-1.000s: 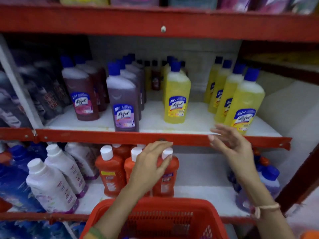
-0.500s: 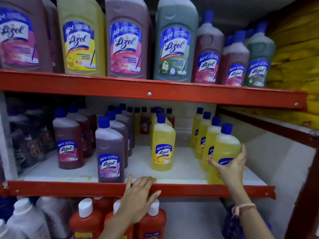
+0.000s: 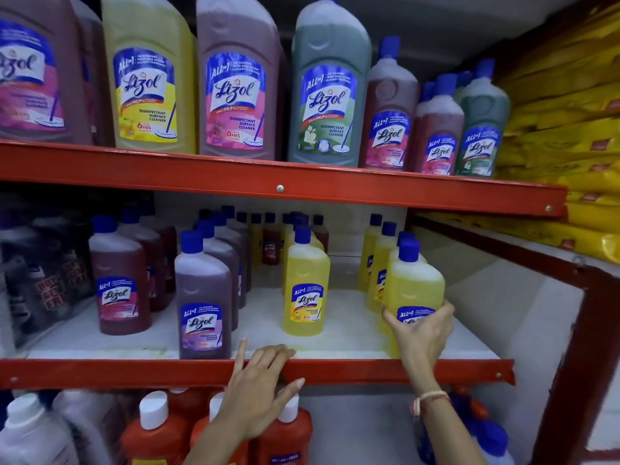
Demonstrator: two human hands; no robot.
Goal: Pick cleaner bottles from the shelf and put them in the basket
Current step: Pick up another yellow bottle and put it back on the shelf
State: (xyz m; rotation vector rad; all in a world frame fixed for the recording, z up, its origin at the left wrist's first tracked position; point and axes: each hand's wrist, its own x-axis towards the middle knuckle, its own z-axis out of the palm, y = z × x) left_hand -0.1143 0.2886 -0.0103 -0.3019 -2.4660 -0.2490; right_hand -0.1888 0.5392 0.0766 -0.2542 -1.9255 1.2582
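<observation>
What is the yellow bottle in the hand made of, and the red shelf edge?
Yellow bottle: looks like see-through plastic, since the liquid shows through; blue cap looks like solid plastic. Red shelf edge: probably painted metal, with a screw in it.

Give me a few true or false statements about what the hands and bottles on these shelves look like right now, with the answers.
1. The right hand is wrapped around the front yellow bottle on the middle shelf. True.
2. The left hand is holding a purple bottle. False: it rests open on the shelf's red front edge, holding nothing.
3. The bottles on the middle shelf have white caps. False: their caps are blue; white caps are on the orange bottles below.
4. The largest bottles stand on the top shelf. True.
5. The basket is in view. False: no basket shows.
</observation>
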